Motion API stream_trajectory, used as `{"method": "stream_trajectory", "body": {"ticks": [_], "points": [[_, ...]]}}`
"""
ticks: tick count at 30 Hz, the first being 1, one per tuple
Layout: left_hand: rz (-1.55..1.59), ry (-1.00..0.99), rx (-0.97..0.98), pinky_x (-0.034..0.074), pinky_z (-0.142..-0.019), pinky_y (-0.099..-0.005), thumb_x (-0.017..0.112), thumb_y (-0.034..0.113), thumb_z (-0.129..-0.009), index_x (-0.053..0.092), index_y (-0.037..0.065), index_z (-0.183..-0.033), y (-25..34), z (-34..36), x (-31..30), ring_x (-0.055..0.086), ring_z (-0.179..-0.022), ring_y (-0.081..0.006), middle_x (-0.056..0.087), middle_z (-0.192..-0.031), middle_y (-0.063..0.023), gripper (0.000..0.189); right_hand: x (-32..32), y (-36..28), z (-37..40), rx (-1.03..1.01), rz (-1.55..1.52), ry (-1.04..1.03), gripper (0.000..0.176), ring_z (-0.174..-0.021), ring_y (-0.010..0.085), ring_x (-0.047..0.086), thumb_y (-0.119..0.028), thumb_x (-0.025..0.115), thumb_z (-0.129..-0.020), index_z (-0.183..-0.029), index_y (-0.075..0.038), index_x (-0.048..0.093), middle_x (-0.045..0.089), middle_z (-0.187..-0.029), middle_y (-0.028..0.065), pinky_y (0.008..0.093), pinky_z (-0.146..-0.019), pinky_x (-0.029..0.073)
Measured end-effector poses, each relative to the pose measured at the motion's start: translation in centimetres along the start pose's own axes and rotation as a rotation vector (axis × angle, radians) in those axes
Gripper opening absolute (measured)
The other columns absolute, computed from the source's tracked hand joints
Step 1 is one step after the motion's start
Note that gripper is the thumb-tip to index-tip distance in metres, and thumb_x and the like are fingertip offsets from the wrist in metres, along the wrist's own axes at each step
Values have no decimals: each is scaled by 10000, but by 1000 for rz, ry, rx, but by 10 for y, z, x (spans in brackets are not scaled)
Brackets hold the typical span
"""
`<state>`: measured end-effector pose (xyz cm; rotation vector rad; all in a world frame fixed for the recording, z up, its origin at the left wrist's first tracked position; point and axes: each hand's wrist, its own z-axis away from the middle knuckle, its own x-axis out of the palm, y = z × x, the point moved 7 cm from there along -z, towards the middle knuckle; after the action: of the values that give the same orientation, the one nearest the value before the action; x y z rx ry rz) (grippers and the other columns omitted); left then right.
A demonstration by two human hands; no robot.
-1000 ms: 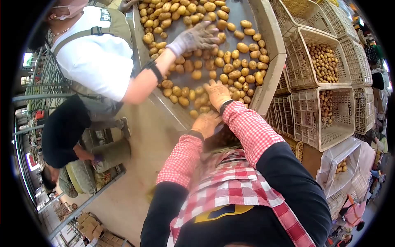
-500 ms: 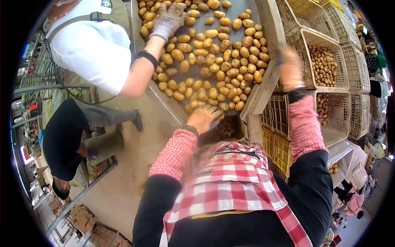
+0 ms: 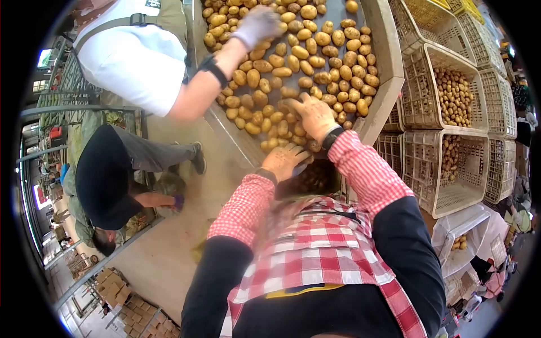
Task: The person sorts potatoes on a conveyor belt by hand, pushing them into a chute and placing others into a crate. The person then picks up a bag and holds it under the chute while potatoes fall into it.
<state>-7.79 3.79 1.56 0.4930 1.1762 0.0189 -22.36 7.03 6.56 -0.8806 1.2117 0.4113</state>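
Note:
Many yellow-brown potatoes [image 3: 300,52] lie on a grey sorting table [image 3: 333,11] that narrows to an opening at its near end. My left hand [image 3: 283,161], in an orange-tan glove, rests at the lip of this opening, fingers stretched out beside the nearest potatoes. Just beyond it, my right hand [image 3: 314,115], gloved likewise, lies over the potatoes with its fingers apart, touching some. What is under its palm is hidden. Below the opening, more potatoes [image 3: 313,179] sit in shadow.
At the far left, a co-worker's gloved hand [image 3: 258,25] reaches over the potatoes. Stacked plastic crates [image 3: 422,84] stand on the right, several holding potatoes. Wooden boards [image 3: 389,73] edge the table. Another person [image 3: 112,180] bends over at the left beside metal rails [image 3: 107,269].
My right hand has come from the crates on the right to the potatoes. My left hand stays at the lip. The co-worker's hand has shifted right, and the potatoes have moved somewhat.

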Motion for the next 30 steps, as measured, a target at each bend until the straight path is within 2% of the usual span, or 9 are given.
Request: {"method": "stream_trajectory", "body": {"ticks": [4,6,7,11,15,17,21,24,30], "points": [[-15,72,55,510,-987,-397,600,374,-967,633,185,-1326,2,1,-5,602,-1177,-246,655,-1254,-46,406,-57,13,42,28,-65,-135,762,-1161,332,644,134,522,-829,-1505,-214,485,639,-1239,180,417,-1006,542],[-33,73,71,525,-965,-398,606,369,-962,626,187,-1334,1,1,-4,610,-1164,-241,659,-1255,-43,415,-125,63,69,-164,-89,492,664,-1148,264,655,151,574,-772,-1366,-144,617,688,-1145,145,384,-965,561],[-25,76,72,525,-965,-398,606,369,-962,626,187,-1334,1,0,-5,610,-1164,-241,659,-1255,-43,415,-149,127,83,189,-311,452,459,-1064,267,688,27,557,-931,-1375,-79,613,716,-1172,162,430,-881,578],[25,42,57,527,-967,-397,590,392,-970,620,200,-1353,-3,-4,5,624,-1151,-247,665,-1270,-55,429,-256,183,128,552,683,910,469,-1001,320,706,-154,678,-956,-1392,-13,577,720,-1166,223,432,-926,561],[-34,38,31,508,-1008,-388,580,374,-975,634,193,-1345,0,-1,-2,625,-1166,-254,671,-1270,-69,416,-117,144,41,241,-316,294,433,-1345,353,559,-104,664,-958,-1388,-81,615,584,-1448,224,399,-1104,482],[-28,98,48,514,-989,-408,602,333,-956,667,153,-1288,-6,4,6,635,-1140,-277,689,-1227,-85,383,-53,93,20,363,50,-187,658,-1477,464,367,-410,669,-972,-1540,-159,453,394,-1598,259,506,-1198,372],[65,464,-73,531,-909,-443,638,298,-923,724,114,-1139,-19,18,-60,656,-1059,-345,717,-1069,-134,296,33,-8,58,222,276,-160,743,-1514,533,234,-360,665,-952,-1602,-179,353,211,-1692,221,660,-1183,310],[-71,538,-447,426,-1097,-529,640,392,-946,586,185,-1404,-62,18,-72,495,-1310,-432,507,-1479,-172,505,60,-28,90,164,157,-176,684,-1536,492,215,-262,644,-947,-1579,-180,397,206,-1702,171,596,-1242,200],[-219,218,-535,351,-1169,-578,646,461,-937,441,329,-1549,-56,10,-44,388,-1405,-481,251,-1676,-144,659,10,33,89,301,271,4,322,-1142,283,647,-155,578,-966,-1281,-154,648,656,-1228,120,393,-930,536]]}}
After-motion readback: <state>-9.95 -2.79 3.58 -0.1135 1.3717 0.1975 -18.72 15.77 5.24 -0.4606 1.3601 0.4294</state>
